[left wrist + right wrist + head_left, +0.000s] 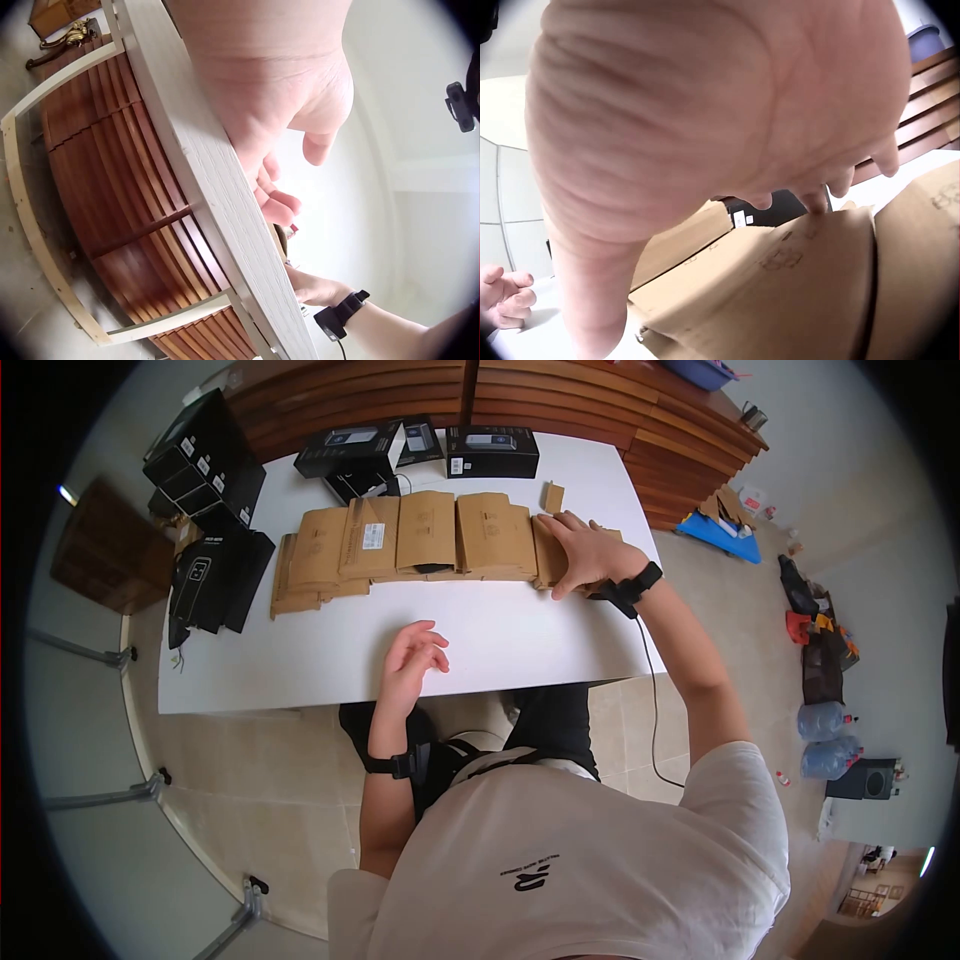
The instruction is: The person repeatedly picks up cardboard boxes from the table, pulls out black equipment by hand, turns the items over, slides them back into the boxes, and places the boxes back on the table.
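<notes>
A row of brown folded cardboard boxes (430,530) leans in overlapping stacks across the white table (480,630). At the row's right end, my right hand (595,555) spreads over the last cardboard box (548,555). Its fingertips reach the far edge and the thumb points down along the near side. Seen from the right wrist, the palm hangs above the cardboard (780,285), with fingertips right at its upper edge. My left hand (408,660) hovers near the table's front edge, fingers loosely bent and holding nothing; the left wrist view shows it beside the table edge (217,180).
Black printed boxes (490,452) stand along the back of the table, and more black boxes (205,470) are stacked at the left. A small cardboard piece (553,497) stands behind the row. A wooden slatted cabinet (560,405) is behind the table. A cable (655,710) hangs from the right wrist.
</notes>
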`<state>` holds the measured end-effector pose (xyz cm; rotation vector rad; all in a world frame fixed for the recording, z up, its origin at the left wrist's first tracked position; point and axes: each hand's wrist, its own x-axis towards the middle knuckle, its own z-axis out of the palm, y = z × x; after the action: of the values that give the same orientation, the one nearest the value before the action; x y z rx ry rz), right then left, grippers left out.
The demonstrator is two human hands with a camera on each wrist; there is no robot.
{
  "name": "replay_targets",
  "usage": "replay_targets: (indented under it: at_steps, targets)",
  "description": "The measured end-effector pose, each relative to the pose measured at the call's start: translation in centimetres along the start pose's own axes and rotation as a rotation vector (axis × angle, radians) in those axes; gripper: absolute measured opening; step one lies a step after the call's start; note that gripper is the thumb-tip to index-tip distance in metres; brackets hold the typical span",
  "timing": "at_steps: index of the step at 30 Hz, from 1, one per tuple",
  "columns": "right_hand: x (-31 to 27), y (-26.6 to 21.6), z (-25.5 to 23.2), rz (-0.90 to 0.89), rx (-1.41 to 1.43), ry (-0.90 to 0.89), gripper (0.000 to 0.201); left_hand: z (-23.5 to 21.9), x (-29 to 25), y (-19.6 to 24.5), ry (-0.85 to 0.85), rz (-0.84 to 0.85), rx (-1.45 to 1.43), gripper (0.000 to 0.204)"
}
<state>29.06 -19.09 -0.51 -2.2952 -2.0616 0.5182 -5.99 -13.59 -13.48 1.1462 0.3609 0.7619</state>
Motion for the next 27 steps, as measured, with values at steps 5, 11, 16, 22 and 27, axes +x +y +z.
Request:
replay_targets:
  at_steps: [5,11,16,22,27]
  targets:
    - [-2.0,-1.6,0.7,0.023,-0.058,0.013,0.115,-0.1,0.0,-0.2,-0.01,-0.017,0.029,0.033]
    - [-6.5,-4.3,3.2,-0.046,-0.099,0.083,0.107,0.3,0.2,0.2,-0.014,-0.004,0.026,0.031]
    - [-8.8,-6.6,5.5,0.043,0.074,0.184,0.105,0.8,0.1,-0.4,-0.014,-0.022,0.104,0.037]
    - [-8.8,-10.7,7.5,0.26,0.169,0.334,0.103,7.6,-1.4,1.7,-0.119,0.046,1.124,0.094]
    - [-8.4,-11.5,8.6,0.375,0.435,0.377,0.081,9.5,-1.0,2.4,-0.124,-0.047,1.314,0.111]
